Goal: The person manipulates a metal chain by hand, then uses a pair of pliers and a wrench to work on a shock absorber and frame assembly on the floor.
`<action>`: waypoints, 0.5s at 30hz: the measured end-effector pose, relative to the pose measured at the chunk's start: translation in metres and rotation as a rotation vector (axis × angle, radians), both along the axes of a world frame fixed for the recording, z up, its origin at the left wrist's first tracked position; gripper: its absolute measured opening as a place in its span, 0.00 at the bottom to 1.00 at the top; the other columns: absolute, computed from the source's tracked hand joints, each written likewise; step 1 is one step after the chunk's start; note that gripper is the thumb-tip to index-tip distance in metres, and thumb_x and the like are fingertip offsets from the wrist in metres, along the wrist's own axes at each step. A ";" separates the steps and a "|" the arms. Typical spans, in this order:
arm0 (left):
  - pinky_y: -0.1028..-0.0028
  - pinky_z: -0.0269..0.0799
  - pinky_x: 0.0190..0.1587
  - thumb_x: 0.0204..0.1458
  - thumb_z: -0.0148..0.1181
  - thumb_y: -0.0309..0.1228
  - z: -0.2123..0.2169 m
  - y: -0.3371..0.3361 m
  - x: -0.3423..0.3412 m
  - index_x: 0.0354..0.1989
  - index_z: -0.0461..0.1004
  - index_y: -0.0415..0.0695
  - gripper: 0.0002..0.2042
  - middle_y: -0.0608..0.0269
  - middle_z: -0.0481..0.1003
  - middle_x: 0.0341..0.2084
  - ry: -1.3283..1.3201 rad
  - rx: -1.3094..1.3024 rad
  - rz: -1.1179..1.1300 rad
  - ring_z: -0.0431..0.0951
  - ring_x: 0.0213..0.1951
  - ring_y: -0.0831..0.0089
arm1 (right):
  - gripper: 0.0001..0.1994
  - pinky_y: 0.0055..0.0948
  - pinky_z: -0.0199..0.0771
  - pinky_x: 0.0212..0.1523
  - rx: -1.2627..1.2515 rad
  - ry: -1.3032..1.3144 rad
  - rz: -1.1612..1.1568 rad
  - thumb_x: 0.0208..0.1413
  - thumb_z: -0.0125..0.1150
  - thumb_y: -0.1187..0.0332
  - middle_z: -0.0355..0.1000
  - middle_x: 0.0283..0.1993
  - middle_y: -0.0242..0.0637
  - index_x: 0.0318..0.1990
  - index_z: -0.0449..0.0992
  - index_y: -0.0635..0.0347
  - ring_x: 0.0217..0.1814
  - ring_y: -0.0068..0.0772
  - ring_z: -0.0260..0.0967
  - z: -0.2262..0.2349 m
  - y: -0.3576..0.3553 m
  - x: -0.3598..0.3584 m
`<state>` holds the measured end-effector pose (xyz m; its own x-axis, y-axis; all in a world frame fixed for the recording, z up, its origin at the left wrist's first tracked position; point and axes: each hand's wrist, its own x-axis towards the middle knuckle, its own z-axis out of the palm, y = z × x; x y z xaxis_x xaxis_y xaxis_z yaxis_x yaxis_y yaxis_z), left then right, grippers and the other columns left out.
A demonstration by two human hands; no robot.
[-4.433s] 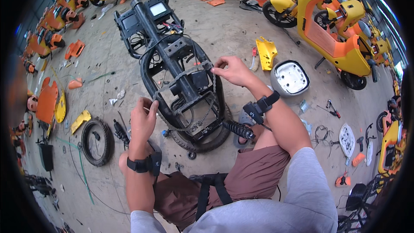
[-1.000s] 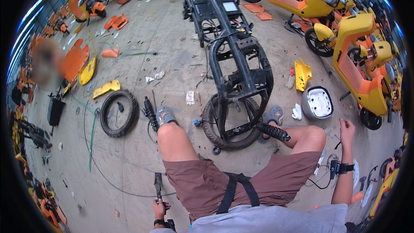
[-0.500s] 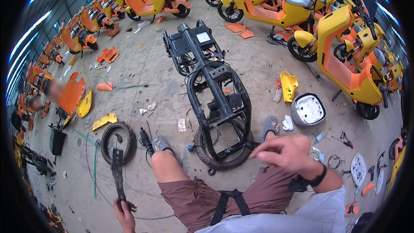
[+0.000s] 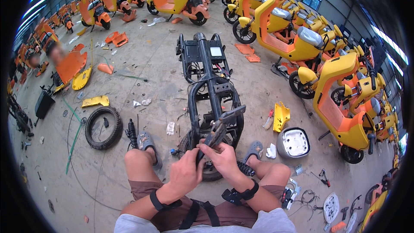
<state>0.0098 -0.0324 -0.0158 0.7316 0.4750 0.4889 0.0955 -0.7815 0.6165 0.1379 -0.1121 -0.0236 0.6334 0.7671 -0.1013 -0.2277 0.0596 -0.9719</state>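
My left hand (image 4: 186,171) and my right hand (image 4: 221,160) meet in front of me, both closed on a long, flat black bracket-like part (image 4: 218,133). It slants up and away to the right, its far end overlapping the black scooter frame (image 4: 208,74). Whether it touches the frame I cannot tell. The frame stands between my feet, above a black tyre (image 4: 212,175) partly hidden by my hands. One black shock absorber (image 4: 131,133) lies beside my left foot, another (image 4: 246,168) near my right foot.
A loose tyre (image 4: 103,127) and a yellow panel (image 4: 95,101) lie left. To the right are a grey-white tub-shaped part (image 4: 294,142), a yellow cover (image 4: 281,116) and pliers (image 4: 324,177). Yellow-orange scooters (image 4: 340,103) stand along the right and back. People sit at far left.
My left hand has brought the black part from the lower left to the middle. My right hand has left my right knee and now holds the part too. The view has shifted.
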 end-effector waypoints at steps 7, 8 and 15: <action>0.67 0.70 0.51 0.55 0.58 0.27 0.015 0.020 -0.019 0.62 0.56 0.36 0.27 0.48 0.70 0.49 -0.040 -0.361 -0.215 0.75 0.47 0.60 | 0.12 0.22 0.73 0.45 -0.097 -0.060 0.120 0.56 0.64 0.69 0.76 0.40 0.36 0.43 0.76 0.69 0.41 0.22 0.73 -0.001 -0.033 0.036; 0.69 0.71 0.49 0.58 0.55 0.27 0.015 0.031 -0.023 0.62 0.56 0.36 0.25 0.50 0.72 0.46 -0.026 -0.592 -0.237 0.76 0.45 0.62 | 0.12 0.22 0.72 0.43 -0.132 -0.157 0.147 0.55 0.65 0.70 0.77 0.39 0.35 0.43 0.77 0.69 0.39 0.19 0.72 0.011 -0.033 0.035; 0.66 0.79 0.28 0.66 0.35 0.49 0.055 0.077 -0.013 0.60 0.59 0.38 0.27 0.42 0.76 0.37 0.087 -1.555 -0.440 0.81 0.32 0.55 | 0.16 0.23 0.66 0.23 -0.140 -1.179 -0.062 0.42 0.69 0.69 0.77 0.28 0.38 0.42 0.80 0.62 0.23 0.25 0.73 0.037 -0.040 0.043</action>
<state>-0.0028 0.0450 0.0393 0.9362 0.2019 -0.2876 0.1197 0.5862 0.8012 0.1811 -0.1517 0.0130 0.4280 0.7604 0.4884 0.8109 -0.0845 -0.5791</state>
